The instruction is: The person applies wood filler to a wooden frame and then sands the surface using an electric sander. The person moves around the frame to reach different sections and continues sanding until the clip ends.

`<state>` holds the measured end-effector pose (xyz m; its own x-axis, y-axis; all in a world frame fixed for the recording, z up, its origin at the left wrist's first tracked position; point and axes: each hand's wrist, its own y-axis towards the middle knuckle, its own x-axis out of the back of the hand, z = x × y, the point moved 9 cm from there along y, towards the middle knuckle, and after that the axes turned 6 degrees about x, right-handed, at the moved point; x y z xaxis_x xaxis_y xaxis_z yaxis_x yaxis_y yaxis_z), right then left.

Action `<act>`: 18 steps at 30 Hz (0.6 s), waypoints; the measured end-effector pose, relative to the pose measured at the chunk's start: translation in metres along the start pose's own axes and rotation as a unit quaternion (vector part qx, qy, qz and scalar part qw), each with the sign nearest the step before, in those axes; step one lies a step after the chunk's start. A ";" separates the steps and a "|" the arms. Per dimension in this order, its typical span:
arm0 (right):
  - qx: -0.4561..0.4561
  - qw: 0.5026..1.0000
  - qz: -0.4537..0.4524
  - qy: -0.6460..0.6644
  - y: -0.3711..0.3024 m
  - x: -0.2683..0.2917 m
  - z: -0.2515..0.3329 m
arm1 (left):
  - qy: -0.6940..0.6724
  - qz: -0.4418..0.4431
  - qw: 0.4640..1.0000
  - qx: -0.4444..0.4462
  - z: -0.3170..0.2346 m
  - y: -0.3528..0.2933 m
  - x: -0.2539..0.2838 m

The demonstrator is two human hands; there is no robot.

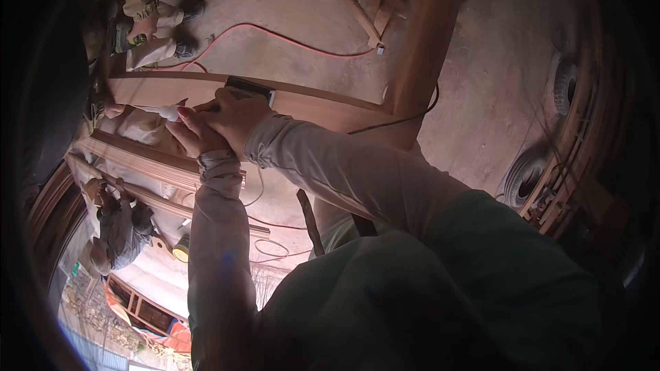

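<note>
My left hand (194,136) is closed on a small white bottle with a narrow tip (169,112), which points left along the wooden rail. Pressed against it, my right hand (237,118) has its fingers curled in, and what they hold is hidden. Just beyond my right knuckles, a dark rectangular object (251,85) rests at the wooden rail (316,106). The rail joins a wide wooden post (430,34) on the right, forming part of a large frame.
Another person's hand (112,107) is at the rail's left end. At upper left a person holds a green tool (124,38); another person (122,230) works lower left. A red hose (289,40) crosses the floor. Stacked wooden lengths (148,158) lie nearer; tires (526,177) stand right.
</note>
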<state>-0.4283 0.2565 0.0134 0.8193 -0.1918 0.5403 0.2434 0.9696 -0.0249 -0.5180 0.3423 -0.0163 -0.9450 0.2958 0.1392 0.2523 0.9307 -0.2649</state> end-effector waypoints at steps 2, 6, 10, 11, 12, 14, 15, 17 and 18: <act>-0.004 1.000 -0.001 0.002 0.004 -0.002 0.000 | 0.021 0.021 0.999 -0.012 -0.009 -0.003 -0.009; -0.009 0.997 -0.073 0.000 -0.030 0.020 -0.015 | 0.037 0.078 0.996 -0.008 -0.001 -0.027 -0.043; -0.159 0.987 0.025 0.020 -0.105 0.051 -0.041 | 0.015 0.151 0.988 -0.016 0.012 -0.093 -0.097; -0.185 0.981 0.045 0.023 -0.124 0.060 -0.044 | 0.007 0.165 0.986 -0.009 0.023 -0.109 -0.106; -0.181 0.983 0.027 0.006 -0.143 0.068 -0.046 | 0.028 0.169 0.985 -0.011 0.028 -0.128 -0.114; -0.173 0.982 -0.017 -0.077 -0.185 0.079 -0.055 | 0.026 0.190 0.981 0.020 0.032 -0.166 -0.138; -0.167 0.975 -0.041 -0.143 -0.206 0.084 -0.060 | 0.004 0.208 0.977 0.053 0.037 -0.185 -0.150; -0.185 0.979 -0.036 -0.080 -0.237 0.085 -0.070 | 0.046 0.248 0.965 0.073 0.048 -0.215 -0.163; -0.175 0.981 -0.030 -0.077 -0.246 0.087 -0.070 | 0.037 0.250 0.965 0.071 0.054 -0.226 -0.164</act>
<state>-0.3801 -0.0094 0.0076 0.7160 -0.1952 0.6703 0.4746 0.8402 -0.2624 -0.4311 0.0722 -0.0306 -0.6942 0.7194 0.0260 0.6368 0.6305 -0.4438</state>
